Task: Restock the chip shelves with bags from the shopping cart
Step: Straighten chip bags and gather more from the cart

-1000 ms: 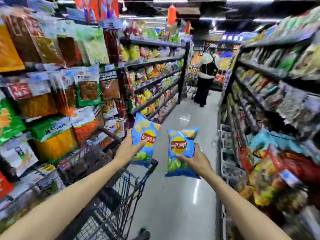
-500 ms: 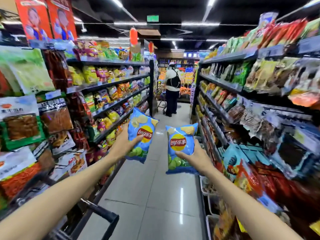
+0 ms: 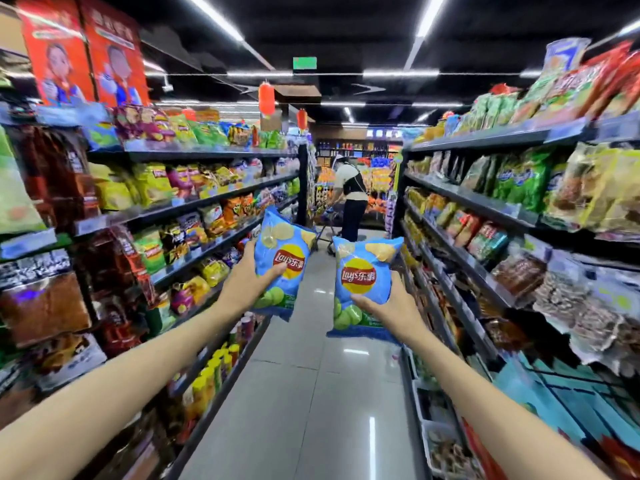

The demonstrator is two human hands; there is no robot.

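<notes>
Down a supermarket aisle, between two long runs of snack shelves: left shelves (image 3: 207,202) and right shelves (image 3: 485,202), both packed with bags too many and too blurred to count. Two bare arms stretched forward over the glossy floor (image 3: 311,393). Two blue chip bags, one per hand, both upright with the logo facing the camera, held side by side above the aisle and apart from each other. Left hand (image 3: 249,278) curled round the left bag (image 3: 280,261), thumb across its front near the logo, fingers hidden behind it; that bag tilted slightly leftward, close to the left shelves but not on them. Right hand (image 3: 391,306) gripping the right bag (image 3: 363,289) at its lower right side, thumb lying over the front, fingers out of sight behind; that bag a little lower and nearer the camera. Neither bag on a shelf. Farther along, one other person (image 3: 349,199) standing at the end of the aisle, back turned, by a second cart (image 3: 329,223) only partly visible. Overhead, two red lanterns (image 3: 266,98) hanging in a line, one green sign (image 3: 304,63), and two orange posters (image 3: 83,53) above the left shelves.
</notes>
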